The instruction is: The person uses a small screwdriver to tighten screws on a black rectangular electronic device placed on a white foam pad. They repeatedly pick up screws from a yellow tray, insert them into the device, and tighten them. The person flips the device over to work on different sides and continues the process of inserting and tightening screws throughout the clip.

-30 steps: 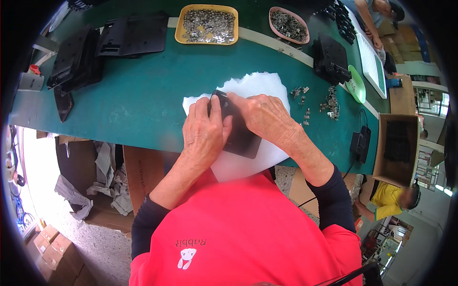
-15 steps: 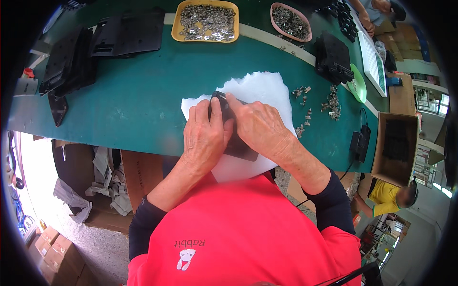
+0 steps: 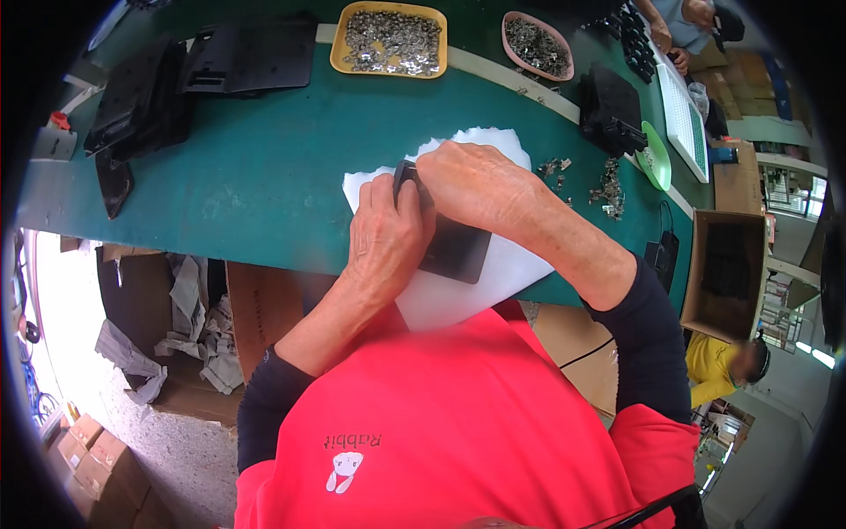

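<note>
A black plastic panel [image 3: 458,252] lies at a slant on a torn-edged white foam sheet [image 3: 495,141], partly covered by my hands. My left hand [image 3: 388,231] grips the panel along its left side, fingers wrapped over the raised far corner. Across that far end is my right hand [image 3: 471,181], its wrist bent and its fingers curled down against the panel. The back of this hand hides its fingertips and whatever they may hold. Small metal clips [image 3: 608,189] lie loose on the green table [image 3: 247,189] to the right of the foam.
A yellow tray [image 3: 335,48] and a pink tray [image 3: 571,55] hold metal parts at the back. Black panels [image 3: 145,101] are stacked left, more [image 3: 610,110] right, near a green bowl [image 3: 661,172]. An open carton [image 3: 692,291] stands far right. Another person [image 3: 696,22] sits across.
My right hand has turned over and curled, its forearm raised further right. My left hand still grips the panel, and more of the panel's near part shows. The view has shifted slightly.
</note>
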A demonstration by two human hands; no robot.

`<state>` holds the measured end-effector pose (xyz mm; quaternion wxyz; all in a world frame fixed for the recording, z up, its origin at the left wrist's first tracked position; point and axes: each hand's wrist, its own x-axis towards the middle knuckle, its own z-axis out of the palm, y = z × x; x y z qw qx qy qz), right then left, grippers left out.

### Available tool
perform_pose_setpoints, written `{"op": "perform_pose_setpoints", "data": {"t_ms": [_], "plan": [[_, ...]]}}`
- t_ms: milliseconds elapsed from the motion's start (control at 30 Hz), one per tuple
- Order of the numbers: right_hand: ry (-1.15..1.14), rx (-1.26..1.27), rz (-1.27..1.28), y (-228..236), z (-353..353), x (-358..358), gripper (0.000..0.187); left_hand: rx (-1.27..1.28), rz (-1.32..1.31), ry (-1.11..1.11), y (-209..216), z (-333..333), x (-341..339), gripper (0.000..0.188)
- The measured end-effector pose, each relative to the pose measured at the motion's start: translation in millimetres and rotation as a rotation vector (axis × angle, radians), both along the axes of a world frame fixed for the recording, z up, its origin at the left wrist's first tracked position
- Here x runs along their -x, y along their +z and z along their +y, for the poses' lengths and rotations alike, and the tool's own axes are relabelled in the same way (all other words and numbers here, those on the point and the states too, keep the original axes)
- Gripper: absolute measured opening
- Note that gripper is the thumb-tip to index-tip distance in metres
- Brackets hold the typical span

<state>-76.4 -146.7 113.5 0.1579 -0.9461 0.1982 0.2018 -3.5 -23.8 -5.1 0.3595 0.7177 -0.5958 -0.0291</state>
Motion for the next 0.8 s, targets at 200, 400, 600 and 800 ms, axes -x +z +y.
{"op": "perform_pose_setpoints", "data": {"t_ms": [200,400,600,800], "plan": [[0.159,0.245,-0.346,-26.7,5.3,14.7,0.015,-0.015,0.02,-0.041,8.6,-2.7,-5.5,0.035],[0.027,0.033,-0.2,-31.1,-26.8,22.4,0.015,0.018,-0.05,0.012,5.6,4.5,-3.1,0.037],[-0.467,-0.168,-0.576,-81.3,-14.8,73.4,0.018,-0.002,-0.059,-0.169,12.4,-12.8,-13.8,0.035],[-0.915,-0.63,-0.434,-67.4,1.5,97.9,0.024,0.036,-0.067,-0.586,22.2,-57.4,-42.8,0.029]]}}
